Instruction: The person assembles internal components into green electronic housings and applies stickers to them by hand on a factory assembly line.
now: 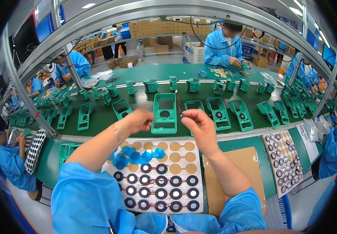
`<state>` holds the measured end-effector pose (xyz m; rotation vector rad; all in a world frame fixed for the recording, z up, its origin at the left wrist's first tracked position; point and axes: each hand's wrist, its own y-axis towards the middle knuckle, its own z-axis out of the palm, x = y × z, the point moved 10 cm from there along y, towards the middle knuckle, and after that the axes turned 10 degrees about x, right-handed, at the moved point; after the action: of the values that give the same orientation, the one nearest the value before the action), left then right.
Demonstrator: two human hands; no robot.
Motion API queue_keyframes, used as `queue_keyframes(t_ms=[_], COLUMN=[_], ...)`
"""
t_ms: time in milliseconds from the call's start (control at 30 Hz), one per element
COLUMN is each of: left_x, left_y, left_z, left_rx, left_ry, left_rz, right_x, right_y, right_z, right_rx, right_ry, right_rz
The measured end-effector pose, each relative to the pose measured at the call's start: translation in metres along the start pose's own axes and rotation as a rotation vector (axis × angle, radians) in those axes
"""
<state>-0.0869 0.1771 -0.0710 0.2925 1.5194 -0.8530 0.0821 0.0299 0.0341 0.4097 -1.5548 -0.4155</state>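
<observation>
Green housing (pixel 164 114) lies between raised hands: left hand (pixel 139 120) at 9 o'clock curled closed, right hand (pixel 195 124) at 3 o'clock pinching thin wires (pixel 179 104).

Well beyond the fingers (pixel 184 114), brown cardboard boxes (pixel 164 26) stood stacked along the far shelf — more cartons (pixel 98 42) sat up-left of them. A dark screen (pixel 24 39) hung far left; clear plastic bags (pixel 320 126) lay far right.

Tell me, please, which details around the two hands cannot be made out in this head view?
- Left hand: closed, palm turned away; any contents hidden.
- Small part pinched by the right hand: too small to identify; only its thin wires show.
- Speaker tray: left side hidden behind the left forearm.
</observation>
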Motion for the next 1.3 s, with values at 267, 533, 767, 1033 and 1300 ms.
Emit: queue_keyframes(t_ms=[267, 533, 767, 1033, 1300], left_x=[0.010, 0.015, 0.019, 0.023, 0.023], left_y=[-0.152, -0.178, -0.178, -0.178, -0.181], left_z=[0.063, 0.073, 0.079, 0.079, 0.075], left_rx=[-0.005, -0.060, 0.006, 0.092, 0.099], left_ry=[-0.158, -0.066, -0.090, -0.135, -0.163], left_rz=[0.176, 0.394, 0.417, 0.383, 0.387], right_x=[0.066, 0.061, 0.054, 0.051, 0.053], right_y=[-0.039, -0.052, -0.050, -0.051, -0.050], right_z=[0.087, 0.115, 0.119, 0.125, 0.131], right_rx=[0.225, 0.338, 0.341, 0.393, 0.437], right_ry=[-0.642, -0.757, -0.780, -0.797, -0.801], right_rz=[-0.489, -0.517, -0.507, -0.528, -0.544])
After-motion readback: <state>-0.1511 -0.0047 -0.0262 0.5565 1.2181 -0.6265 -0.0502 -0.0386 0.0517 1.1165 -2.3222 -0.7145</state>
